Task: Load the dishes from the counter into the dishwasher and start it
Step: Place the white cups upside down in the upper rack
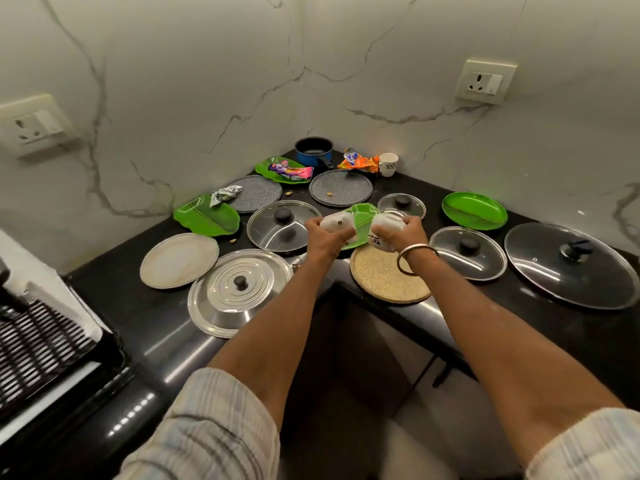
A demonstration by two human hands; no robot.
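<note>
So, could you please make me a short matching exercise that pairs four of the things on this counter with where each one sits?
Things:
1. blue saucepan
2. steel lid
3. largest glass lid
4. purple wrapper

Places:
A. far right of the counter
B. back corner, against the wall
C. on a green leaf-shaped plate
D. near counter edge, beside the left forearm

Pairs: 1-B, 2-D, 3-A, 4-C

Sitting around the blue saucepan (314,151): four green plates, five lids, two grey plates, perhaps three white cups, three wrappers.
</note>
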